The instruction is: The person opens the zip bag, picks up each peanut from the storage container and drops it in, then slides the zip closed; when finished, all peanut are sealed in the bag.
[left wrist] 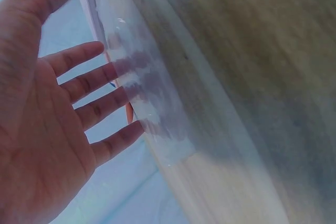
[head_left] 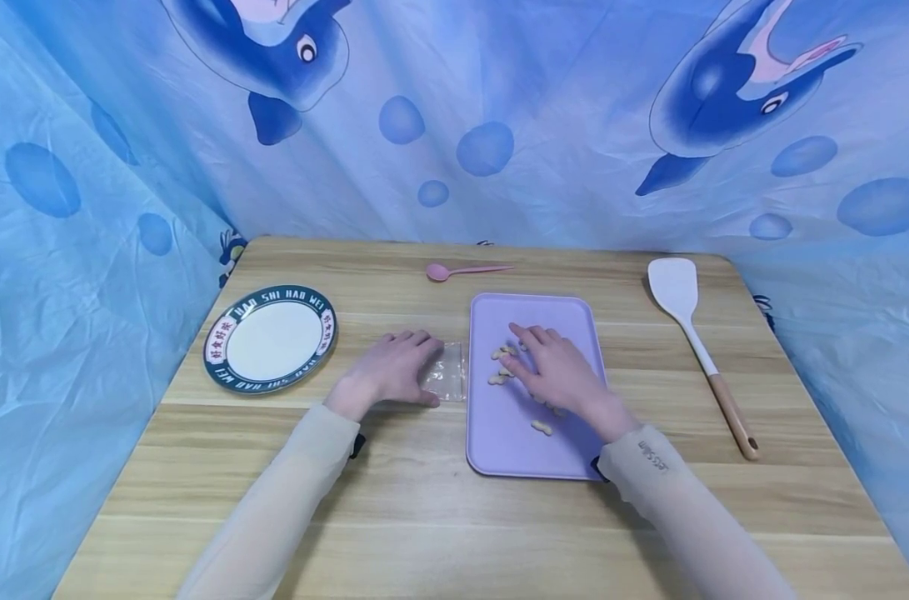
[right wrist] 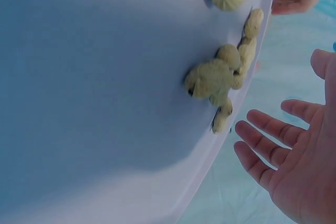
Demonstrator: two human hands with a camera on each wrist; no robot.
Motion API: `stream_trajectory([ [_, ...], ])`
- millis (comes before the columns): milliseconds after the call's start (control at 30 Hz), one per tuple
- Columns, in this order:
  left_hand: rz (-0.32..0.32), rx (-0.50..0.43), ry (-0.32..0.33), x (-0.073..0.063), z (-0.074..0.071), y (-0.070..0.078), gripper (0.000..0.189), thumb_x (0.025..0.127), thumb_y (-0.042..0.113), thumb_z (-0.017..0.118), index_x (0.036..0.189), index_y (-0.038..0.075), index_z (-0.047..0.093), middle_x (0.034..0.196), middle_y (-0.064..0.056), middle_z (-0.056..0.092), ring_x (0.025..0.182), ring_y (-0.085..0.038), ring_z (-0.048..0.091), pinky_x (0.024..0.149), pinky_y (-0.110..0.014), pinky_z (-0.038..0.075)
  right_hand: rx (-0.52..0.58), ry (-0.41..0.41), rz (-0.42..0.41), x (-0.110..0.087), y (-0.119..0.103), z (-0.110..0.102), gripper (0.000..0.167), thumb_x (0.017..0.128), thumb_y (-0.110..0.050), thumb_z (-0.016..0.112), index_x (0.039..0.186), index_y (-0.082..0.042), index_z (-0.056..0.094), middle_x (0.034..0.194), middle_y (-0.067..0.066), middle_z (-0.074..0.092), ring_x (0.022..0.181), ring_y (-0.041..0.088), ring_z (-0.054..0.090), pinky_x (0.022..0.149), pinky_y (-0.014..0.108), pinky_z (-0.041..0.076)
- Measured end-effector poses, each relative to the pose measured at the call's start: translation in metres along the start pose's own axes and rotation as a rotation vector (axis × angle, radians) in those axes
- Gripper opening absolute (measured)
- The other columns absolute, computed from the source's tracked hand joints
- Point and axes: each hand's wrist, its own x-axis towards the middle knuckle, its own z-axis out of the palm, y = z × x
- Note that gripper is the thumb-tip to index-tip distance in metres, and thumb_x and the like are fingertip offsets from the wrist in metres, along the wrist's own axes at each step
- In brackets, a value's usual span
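My left hand [head_left: 397, 367] has its fingers loosely spread at the left edge of a clear plastic bag [head_left: 447, 372] lying flat on the table. In the left wrist view the fingertips reach that bag [left wrist: 152, 93]; whether they touch it I cannot tell. Over the purple tray [head_left: 499, 442], my right hand [head_left: 559, 372] hovers with fingers apart and nothing between them. Several unshelled peanuts [head_left: 541, 427] lie on the tray, partly hidden beneath that hand. The right wrist view shows a cluster of peanuts [right wrist: 210, 77] below the relaxed fingers.
A round plate [head_left: 274, 342] with a dark green patterned rim stands on the left. At the back lies a pink spoon [head_left: 439, 272]. On the right is a white spatula [head_left: 675, 287] with a wooden handle. Blue dolphin-print curtains [head_left: 439, 100] surround the wooden table [head_left: 394, 517].
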Motion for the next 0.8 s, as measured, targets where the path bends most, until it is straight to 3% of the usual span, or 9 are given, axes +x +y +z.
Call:
stream_trajectory([
  [367,-0.004,-0.051,0.014,-0.003,0.004,-0.003,0.091,0.074,0.056,0.08,0.147,0.014,0.046,0.148,-0.011,0.046,0.137,-0.035,0.041,0.109,-0.062,0.031,0.017,-0.036,-0.042,0.005,-0.014,0.008,0.061,0.101,-0.052,0.048,0.141,-0.006,0.053,0.135,0.017,0.057,0.126,0.037,0.051,0.104,0.053,0.041],
  [600,-0.008,-0.087,0.013,-0.004,0.005,-0.005,0.091,0.074,0.055,0.08,0.149,0.018,0.045,0.151,-0.009,0.043,0.139,-0.036,0.038,0.11,-0.062,0.029,0.075,-0.065,-0.039,0.009,-0.022,0.011,0.056,0.1,-0.049,0.054,0.137,-0.006,0.057,0.131,0.015,0.06,0.126,0.034,0.052,0.106,0.051,0.04],
  [800,0.005,-0.106,0.028,-0.006,0.004,-0.005,0.089,0.075,0.054,0.08,0.149,0.018,0.045,0.15,-0.009,0.044,0.14,-0.037,0.036,0.112,-0.06,0.028,0.126,-0.074,-0.023,0.012,-0.027,0.015,0.051,0.099,-0.044,0.059,0.135,-0.007,0.059,0.123,0.011,0.064,0.117,0.029,0.058,0.1,0.048,0.044],
])
